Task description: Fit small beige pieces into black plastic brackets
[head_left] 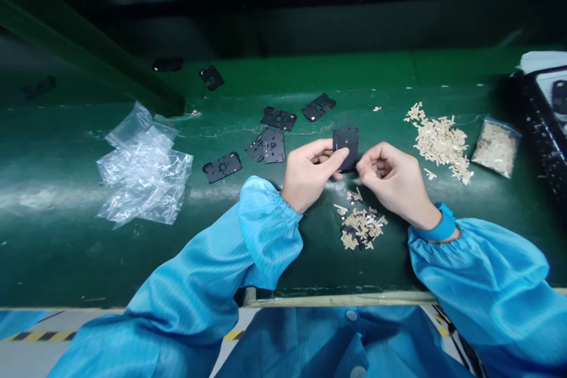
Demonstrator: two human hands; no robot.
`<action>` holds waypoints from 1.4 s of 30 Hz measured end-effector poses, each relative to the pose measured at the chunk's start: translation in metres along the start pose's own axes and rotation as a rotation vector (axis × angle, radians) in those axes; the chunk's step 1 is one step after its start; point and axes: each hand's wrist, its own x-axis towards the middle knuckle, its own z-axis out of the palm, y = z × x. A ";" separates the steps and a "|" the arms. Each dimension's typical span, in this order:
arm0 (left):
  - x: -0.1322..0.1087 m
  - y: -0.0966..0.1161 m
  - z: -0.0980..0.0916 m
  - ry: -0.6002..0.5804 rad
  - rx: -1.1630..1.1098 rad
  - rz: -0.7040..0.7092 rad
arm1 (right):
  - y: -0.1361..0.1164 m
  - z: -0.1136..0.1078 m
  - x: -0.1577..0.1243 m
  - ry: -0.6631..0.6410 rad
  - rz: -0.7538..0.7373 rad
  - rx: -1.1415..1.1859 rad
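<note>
A: Step?
B: Seemingly fine work on the black plate (348,137), over the table (310,260) between both hands. Left hand (308,176) grips it, thumb on top; right hand's (390,178) fingers pinch together at its near right corner, contents unclear.
A: Next move calls for?
B: Probably a steady left hold.

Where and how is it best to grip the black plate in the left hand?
Probably pinch the black plate by its upper edge, from the far side: that edge is uncovered; the left hand holds its lower left, the right hand is at its lower right.
</note>
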 end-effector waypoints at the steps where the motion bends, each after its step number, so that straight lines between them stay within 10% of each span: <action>1: 0.000 0.000 0.000 0.000 -0.004 -0.001 | 0.000 0.000 0.000 -0.001 0.007 0.008; 42: 0.001 0.003 0.000 -0.032 -0.080 -0.024 | -0.002 -0.010 0.008 -0.087 0.133 0.121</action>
